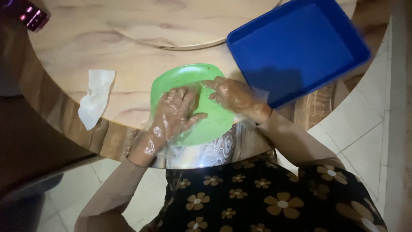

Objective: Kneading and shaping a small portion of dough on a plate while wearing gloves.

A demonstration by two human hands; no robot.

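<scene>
1. Closest to the person is a dark dress with yellow-brown flowers. Below it you can see pale floor tiles.
2. Next come the two hands. Both wear thin, shiny, see-through gloves.
3. The left hand lies flat on a green plate, with its fingers spread wide. It is not pinching anything.
4. The right hand rests on the same plate, just beside the left one. Its fingers are a little bent and point toward the left hand. I cannot tell if they are nipping something small.
5. The green plate sits at the near edge of a round wooden table, right in front of the person.
6. It looks to me like the hands are rubbing or pressing on the plate. The next move would need one hand to hold the plate still, because it sits so close to the edge.
7. A crumpled white tissue lies to the left, apart from the plate.
8. A blue tray lies farther back on the right, near the plate.
9. Far off in the left corner something small glows pink.
</scene>
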